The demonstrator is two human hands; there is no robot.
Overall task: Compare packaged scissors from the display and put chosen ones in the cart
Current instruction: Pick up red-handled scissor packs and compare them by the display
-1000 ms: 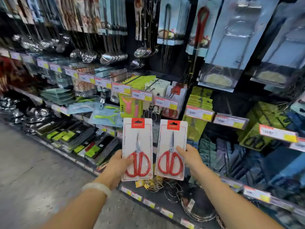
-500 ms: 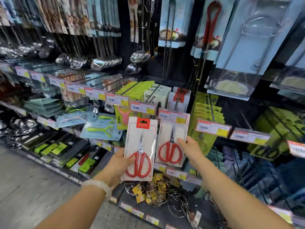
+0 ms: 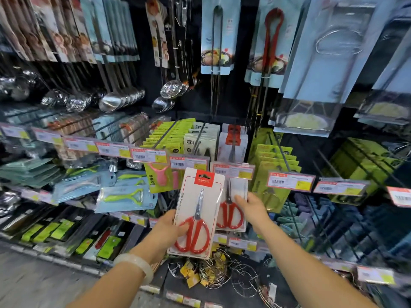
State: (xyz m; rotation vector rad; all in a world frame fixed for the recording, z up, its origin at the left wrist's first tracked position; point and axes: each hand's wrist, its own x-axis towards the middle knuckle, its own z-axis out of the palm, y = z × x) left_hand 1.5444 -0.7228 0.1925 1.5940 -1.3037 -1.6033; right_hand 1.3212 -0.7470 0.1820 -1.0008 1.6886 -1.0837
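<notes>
**Kitchenware pegs, two scissor packs**

Crowded store display (image 3: 291, 181) behind. Left hand (image 3: 169, 230) gripping near scissors pack (image 3: 198, 210), centre frame. At 2 o'clock of it, right hand (image 3: 253, 207) pinching second scissors pack (image 3: 233, 203) against the pegs.

Bright shop lighting; glare on plastic packs (image 3: 315, 52), edges blurred and stretched by wide-angle lens, centre sharpest.
</notes>
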